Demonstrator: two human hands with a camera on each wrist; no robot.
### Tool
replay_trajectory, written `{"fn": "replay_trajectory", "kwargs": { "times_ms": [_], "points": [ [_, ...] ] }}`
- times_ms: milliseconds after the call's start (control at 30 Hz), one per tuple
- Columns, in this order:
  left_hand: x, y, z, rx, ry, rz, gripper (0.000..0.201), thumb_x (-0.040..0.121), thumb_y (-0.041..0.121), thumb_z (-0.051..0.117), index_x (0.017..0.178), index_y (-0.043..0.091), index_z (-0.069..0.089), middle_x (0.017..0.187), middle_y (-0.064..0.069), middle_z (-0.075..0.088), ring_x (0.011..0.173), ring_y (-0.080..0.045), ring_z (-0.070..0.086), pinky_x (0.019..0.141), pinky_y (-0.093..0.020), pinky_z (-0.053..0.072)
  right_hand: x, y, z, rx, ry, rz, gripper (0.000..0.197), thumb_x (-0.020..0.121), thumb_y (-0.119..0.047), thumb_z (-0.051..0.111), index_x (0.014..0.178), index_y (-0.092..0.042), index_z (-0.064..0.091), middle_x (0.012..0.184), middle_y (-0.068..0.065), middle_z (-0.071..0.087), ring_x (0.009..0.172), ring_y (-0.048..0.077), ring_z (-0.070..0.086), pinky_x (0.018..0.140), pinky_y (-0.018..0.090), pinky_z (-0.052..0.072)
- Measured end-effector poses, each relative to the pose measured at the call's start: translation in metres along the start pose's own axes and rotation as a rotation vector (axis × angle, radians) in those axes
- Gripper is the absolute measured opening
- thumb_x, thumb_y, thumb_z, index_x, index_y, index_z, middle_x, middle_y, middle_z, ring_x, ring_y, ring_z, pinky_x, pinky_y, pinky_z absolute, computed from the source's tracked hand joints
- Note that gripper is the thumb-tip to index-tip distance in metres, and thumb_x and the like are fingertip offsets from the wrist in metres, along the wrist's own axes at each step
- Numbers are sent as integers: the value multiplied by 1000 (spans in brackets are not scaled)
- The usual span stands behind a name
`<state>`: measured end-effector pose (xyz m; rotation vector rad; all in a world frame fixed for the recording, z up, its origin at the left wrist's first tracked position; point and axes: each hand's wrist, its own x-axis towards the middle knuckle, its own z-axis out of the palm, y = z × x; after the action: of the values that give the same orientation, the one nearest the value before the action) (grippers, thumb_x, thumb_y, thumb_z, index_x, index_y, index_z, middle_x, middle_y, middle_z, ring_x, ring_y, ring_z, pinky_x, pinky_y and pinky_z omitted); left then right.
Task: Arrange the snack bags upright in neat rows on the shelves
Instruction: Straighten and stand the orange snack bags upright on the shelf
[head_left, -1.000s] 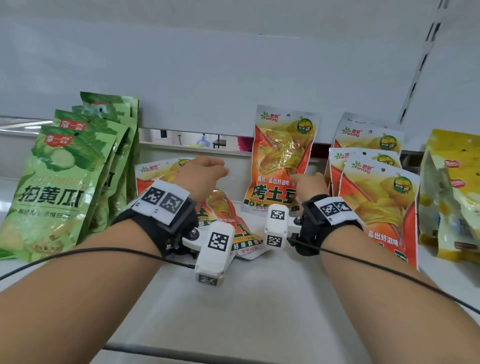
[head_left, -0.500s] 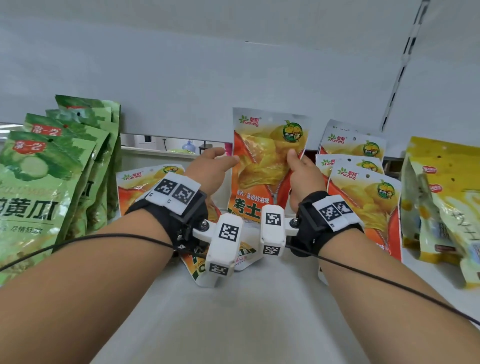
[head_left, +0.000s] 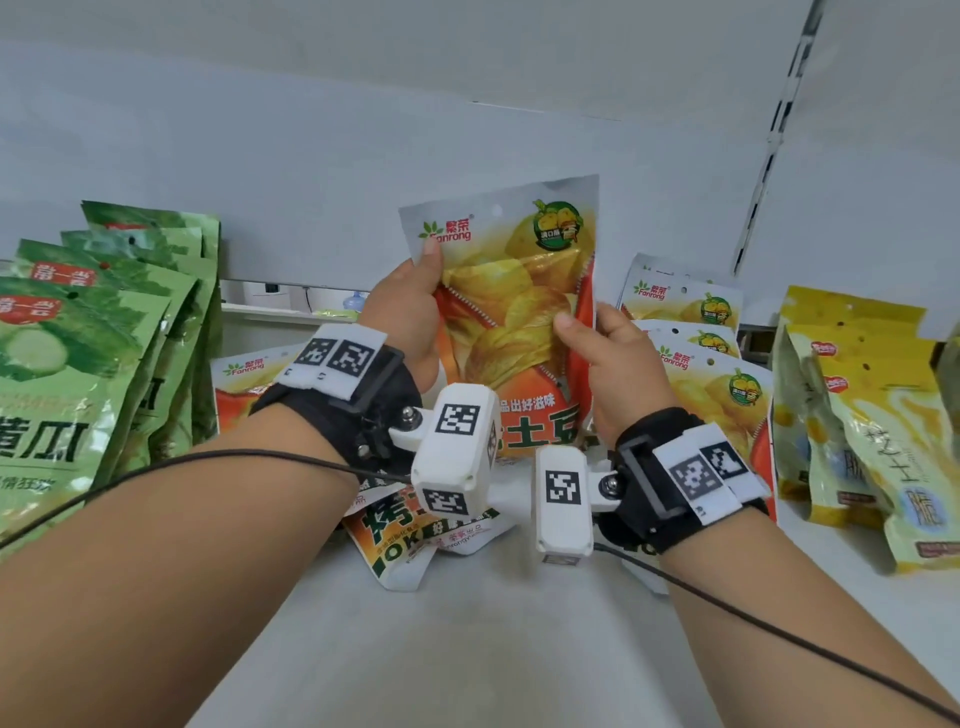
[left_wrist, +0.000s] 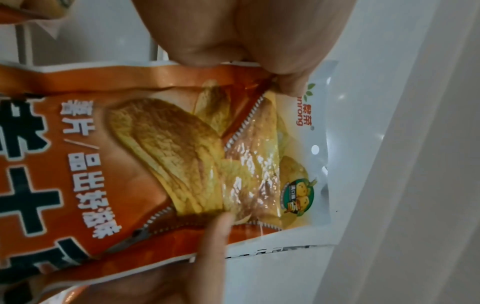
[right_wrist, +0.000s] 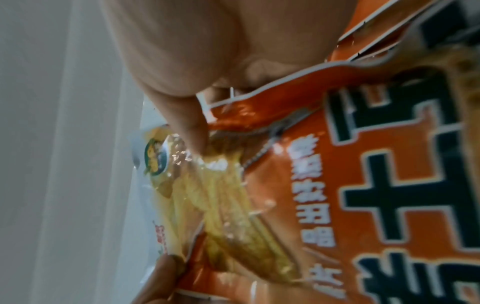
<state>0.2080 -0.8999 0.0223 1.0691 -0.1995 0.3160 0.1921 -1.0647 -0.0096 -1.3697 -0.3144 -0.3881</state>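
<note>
Head view: left hand (head_left: 410, 312) and right hand (head_left: 618, 358) each pinch a side of the orange bag (head_left: 511, 312), upright above the shelf (head_left: 467, 649), probably to stand it squarely. Left wrist: thumb on the bag's front. Right wrist: thumb pressing its edge.
</note>
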Motion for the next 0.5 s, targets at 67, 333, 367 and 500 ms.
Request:
{"fn": "replay_trajectory", "kwargs": {
  "times_ms": [67,333,367,500],
  "points": [
    [2,0,-2,-91,17,-9,28,99,29,48,98,7,65,89,-9,75,88,-25,72,87,-45,55,-4,9,-7,-102,-17,39,8,89,-19,61,92,-23,67,80,-4,74,72,14,71,58,22,54],
    [-19,-27,-26,205,-212,-161,20,94,19,52,84,19,70,74,2,73,71,-15,66,82,-37,51,-14,37,-7,0,181,108,19,93,-17,56,76,-19,64,61,-7,69,56,7,66,49,20,51],
    [-22,-34,-29,234,-229,-211,19,95,19,51,89,17,68,78,-1,74,74,-19,67,84,-40,51,-12,37,-8,36,204,124,18,93,-17,57,76,-18,63,63,-5,69,59,10,67,53,24,54],
    [-26,-53,-33,248,-184,-289,28,101,23,42,101,7,64,101,-21,71,98,-38,67,92,-54,51,-14,42,-12,86,166,162,11,92,-18,57,84,-17,64,70,-2,71,64,13,67,55,24,54]
  ]
}}
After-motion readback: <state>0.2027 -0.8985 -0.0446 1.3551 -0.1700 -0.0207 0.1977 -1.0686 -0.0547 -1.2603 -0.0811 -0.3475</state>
